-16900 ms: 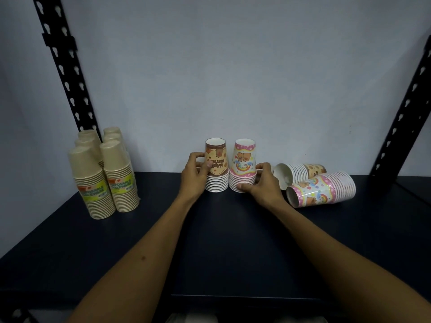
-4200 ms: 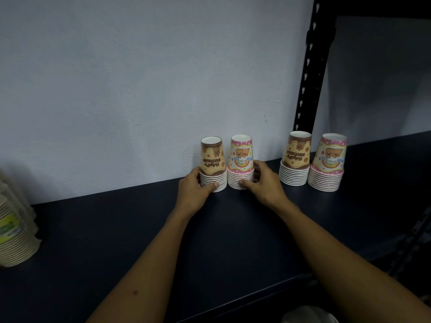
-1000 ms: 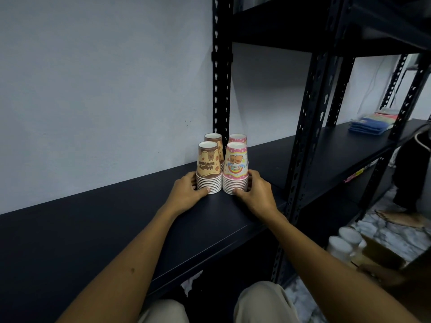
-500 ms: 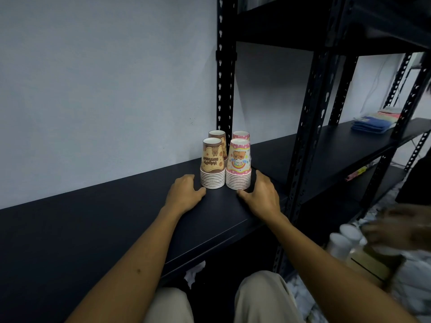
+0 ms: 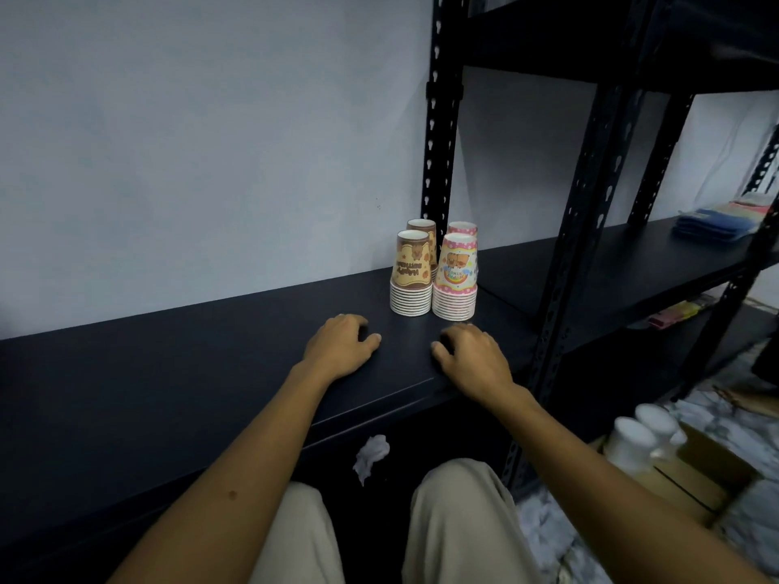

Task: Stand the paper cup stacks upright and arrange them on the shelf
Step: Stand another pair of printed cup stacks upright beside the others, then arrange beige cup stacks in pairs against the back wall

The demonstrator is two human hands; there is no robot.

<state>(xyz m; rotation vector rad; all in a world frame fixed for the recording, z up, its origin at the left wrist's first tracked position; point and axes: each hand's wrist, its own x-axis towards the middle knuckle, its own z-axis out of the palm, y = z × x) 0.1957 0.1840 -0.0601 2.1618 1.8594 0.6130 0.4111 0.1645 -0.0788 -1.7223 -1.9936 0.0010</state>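
Several paper cup stacks stand upside down in a tight block at the right end of the dark shelf. A brown stack and a pink stack are in front. Behind them, a second brown stack and a second pink stack show only their tops. My left hand rests on the shelf short of the brown stack, fingers loosely curled, holding nothing. My right hand rests on the shelf short of the pink stack, also empty.
A black perforated upright stands right behind the stacks, another upright at the shelf's front right corner. Folded cloths lie on the neighbouring shelf. White bottles in a cardboard box and a crumpled tissue are below.
Both hands have let go of the front stacks and drawn back toward me along the shelf. The stacks stay where they were. The other person's hand at lower right has gone.
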